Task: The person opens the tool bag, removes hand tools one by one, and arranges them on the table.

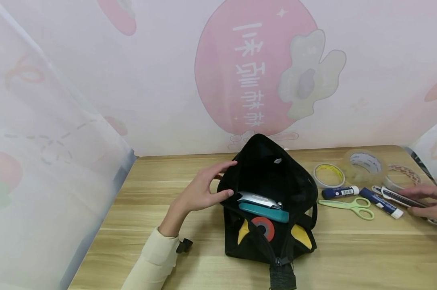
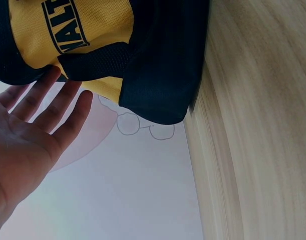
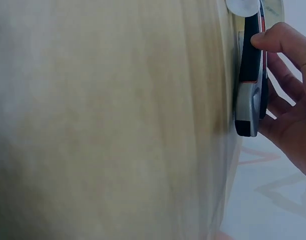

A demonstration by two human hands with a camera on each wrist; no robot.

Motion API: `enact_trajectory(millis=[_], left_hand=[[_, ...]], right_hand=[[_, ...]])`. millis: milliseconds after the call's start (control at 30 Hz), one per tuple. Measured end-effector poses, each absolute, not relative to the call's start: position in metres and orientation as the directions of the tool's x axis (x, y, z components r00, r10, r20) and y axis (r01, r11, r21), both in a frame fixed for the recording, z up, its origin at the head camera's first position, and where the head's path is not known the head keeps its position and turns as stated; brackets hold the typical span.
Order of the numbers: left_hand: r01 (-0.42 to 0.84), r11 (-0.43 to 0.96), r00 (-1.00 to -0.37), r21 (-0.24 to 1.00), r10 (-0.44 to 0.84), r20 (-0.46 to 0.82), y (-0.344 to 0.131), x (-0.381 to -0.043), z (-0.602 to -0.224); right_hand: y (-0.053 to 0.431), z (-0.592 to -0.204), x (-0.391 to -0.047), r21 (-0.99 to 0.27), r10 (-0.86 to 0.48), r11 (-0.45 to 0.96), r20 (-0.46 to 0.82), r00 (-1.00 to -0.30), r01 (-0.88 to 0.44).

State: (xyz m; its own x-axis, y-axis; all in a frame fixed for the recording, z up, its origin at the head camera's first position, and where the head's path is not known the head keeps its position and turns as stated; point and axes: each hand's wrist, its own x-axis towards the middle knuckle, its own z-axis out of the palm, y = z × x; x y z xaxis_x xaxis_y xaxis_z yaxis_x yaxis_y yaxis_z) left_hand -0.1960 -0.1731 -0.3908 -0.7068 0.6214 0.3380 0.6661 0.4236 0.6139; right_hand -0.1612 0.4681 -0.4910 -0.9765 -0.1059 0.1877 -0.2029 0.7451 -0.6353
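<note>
A black tool bag (image 1: 267, 249) with yellow panels stands unzipped on the table. Inside it lie a silver-and-black tool (image 1: 259, 200), a teal handle-shaped thing (image 1: 264, 212) and a red ring (image 1: 270, 230). My left hand (image 1: 204, 187) is at the bag's left side, its fingers spread; in the left wrist view the fingertips meet the bag's edge by a black strap (image 2: 100, 62). At the far right, my right hand (image 1: 433, 203) holds a utility knife (image 1: 399, 197) between thumb and fingers. The knife's black-and-grey handle (image 3: 249, 75) stands out in the right wrist view.
Right of the bag lie a yellow-cored tape roll (image 1: 328, 176), a wide clear tape roll (image 1: 366, 166), another tape roll (image 1: 403, 177), two blue glue sticks (image 1: 339, 192) and green scissors (image 1: 350, 205). A printed cloth (image 1: 167, 80) hangs behind the wooden table (image 1: 149, 193).
</note>
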Motion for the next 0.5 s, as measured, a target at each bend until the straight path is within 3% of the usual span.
enact_trajectory(millis=[500], left_hand=[[0.657,0.425,-0.714,0.623,0.615,0.333,-0.1723,-0.1947,-0.3905]], right_hand=[[0.4649,-0.4838,-0.1656,-0.521,-0.167,0.825,0.146,-0.975,-0.219]])
